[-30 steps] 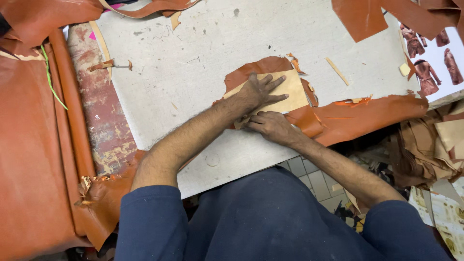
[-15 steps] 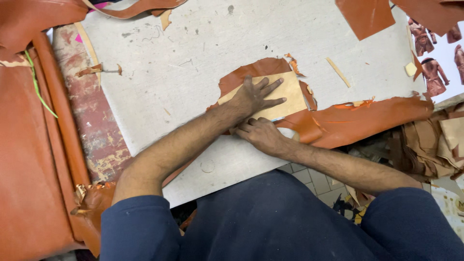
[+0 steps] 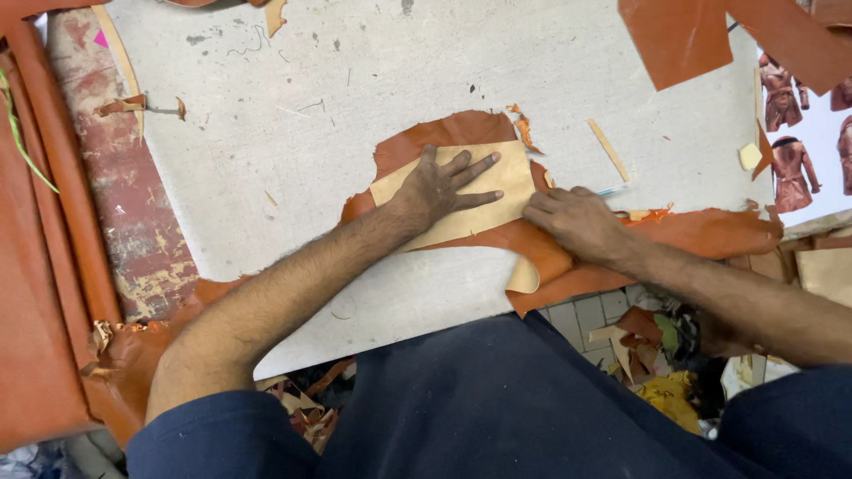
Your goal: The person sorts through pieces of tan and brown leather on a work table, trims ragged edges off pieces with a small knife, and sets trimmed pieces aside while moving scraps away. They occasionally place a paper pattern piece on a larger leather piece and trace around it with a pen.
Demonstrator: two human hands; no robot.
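Since the earlier frames the right hand (image 3: 575,222) has been shifted from just below the left hand (image 3: 441,184) out to the right edge of the tan paper pattern (image 3: 484,191), while the left hand has been kept in place on top of that pattern. The pattern is laid flat on a ragged piece of rust-brown leather (image 3: 683,235), which is spread over the near edge of the pale worktable (image 3: 337,98) and hangs partly past it. The left hand is pressed palm down on the pattern with its fingers spread apart, nothing being gripped. The right hand is set knuckles up against the pattern's right edge, its fingers drawn together; a thin pale tool is seen poking out beside them, but whether it is pinched cannot be told. Just right of the pattern, higher on the table, a slim wooden stick (image 3: 608,149) is seen lying at a slant. Farther right of the pattern, at the table's end, a printed sheet with pictures of brown coats (image 3: 790,133) is laid. Well above and right of the pattern, cut leather panels (image 3: 679,40) are lying. Far left of the pattern, a long roll of brown leather (image 3: 40,293) is stretched beside the table.
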